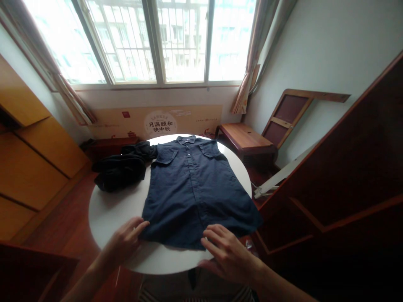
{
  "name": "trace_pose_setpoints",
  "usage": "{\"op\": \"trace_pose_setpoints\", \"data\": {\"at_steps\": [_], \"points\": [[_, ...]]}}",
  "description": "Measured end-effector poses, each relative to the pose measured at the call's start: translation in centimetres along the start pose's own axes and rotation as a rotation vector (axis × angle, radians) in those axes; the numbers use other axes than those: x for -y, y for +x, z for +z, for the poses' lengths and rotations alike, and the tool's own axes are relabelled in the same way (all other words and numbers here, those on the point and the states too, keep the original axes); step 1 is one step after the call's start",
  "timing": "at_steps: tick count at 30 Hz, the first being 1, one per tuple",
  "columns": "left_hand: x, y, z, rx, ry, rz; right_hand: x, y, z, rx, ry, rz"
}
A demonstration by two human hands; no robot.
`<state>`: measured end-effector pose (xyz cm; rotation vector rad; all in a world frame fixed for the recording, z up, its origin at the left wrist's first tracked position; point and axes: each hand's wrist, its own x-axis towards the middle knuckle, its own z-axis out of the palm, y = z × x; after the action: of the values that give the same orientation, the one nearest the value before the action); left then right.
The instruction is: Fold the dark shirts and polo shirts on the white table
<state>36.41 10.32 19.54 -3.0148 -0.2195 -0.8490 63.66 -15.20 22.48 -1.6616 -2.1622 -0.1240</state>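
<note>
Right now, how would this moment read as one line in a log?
left hand: at shirt, left hem corner | right hand: near hem's middle | shirt: spread front up on table | black bundle: left of shirt

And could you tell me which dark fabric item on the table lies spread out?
The navy shirt, with its collar toward the window; the black fabric beside it is heaped up.

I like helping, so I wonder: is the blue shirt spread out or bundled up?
Spread out. The blue shirt lies mostly flat on the white table, collar at the far end, hem by the fingers.
</note>
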Motion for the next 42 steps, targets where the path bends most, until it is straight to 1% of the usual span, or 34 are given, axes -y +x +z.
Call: {"op": "trace_pose_setpoints", "data": {"at_steps": [2,4,6,8,10,14,16,18,21,22,24,28,31,33,35,37,39,42], "points": [[0.0,-0.1,0.0,-0.001,-0.020,-0.006,1.1,1.4,1.5,0.073,-0.038,-0.015],[-0.1,-0.1,-0.3,0.018,-0.052,0.003,1.4,2.2,2.6,0.127,-0.078,-0.030],[-0.2,-0.1,-0.6,0.037,-0.076,0.007,1.2,2.4,3.1,0.144,-0.107,-0.054],[-0.4,-0.2,-0.8,0.047,-0.079,-0.019,0.8,2.2,3.1,0.127,-0.115,-0.076],[-0.6,-0.5,-0.6,0.051,-0.065,-0.104,0.7,1.9,2.7,0.084,-0.110,-0.088],[-1.2,-1.5,0.3,0.079,-0.091,-0.334,0.5,1.6,1.8,-0.002,-0.104,-0.070],[-1.4,-1.9,0.4,0.078,-0.108,-0.375,0.3,1.4,1.5,0.006,-0.116,-0.059],[-1.5,-2.0,0.2,0.041,-0.091,-0.337,0.1,1.3,1.4,0.046,-0.129,-0.061],[-1.3,-1.8,-0.6,-0.038,-0.031,-0.180,-0.1,1.0,1.4,0.108,-0.128,-0.097],[-1.2,-1.7,-0.9,-0.040,-0.024,-0.127,-0.1,0.9,1.5,0.121,-0.125,-0.114],[-1.0,-1.5,-1.4,0.010,-0.047,-0.057,0.0,0.7,1.6,0.134,-0.125,-0.142],[-1.0,-0.8,-2.3,0.202,-0.142,-0.035,0.3,0.3,1.4,0.140,-0.096,-0.146],[-1.4,0.4,-3.1,0.282,-0.125,-0.032,-0.1,-0.4,-0.1,0.133,-0.016,-0.106],[-2.0,1.5,-3.4,0.289,-0.097,0.030,-1.1,-1.2,-1.5,0.114,0.027,-0.052],[-2.7,2.5,-3.1,0.258,-0.075,0.147,-2.4,-2.2,-2.6,0.090,0.031,0.010],[-3.4,3.3,-2.4,0.204,-0.046,0.252,-3.7,-3.0,-2.9,0.079,0.011,0.024],[-3.9,3.8,-1.4,0.174,-0.022,0.312,-4.5,-3.6,-2.5,0.055,-0.024,-0.024],[-4.5,4.3,-0.3,0.181,-0.016,0.355,-4.7,-3.7,-1.2,-0.005,-0.083,-0.123]]}}
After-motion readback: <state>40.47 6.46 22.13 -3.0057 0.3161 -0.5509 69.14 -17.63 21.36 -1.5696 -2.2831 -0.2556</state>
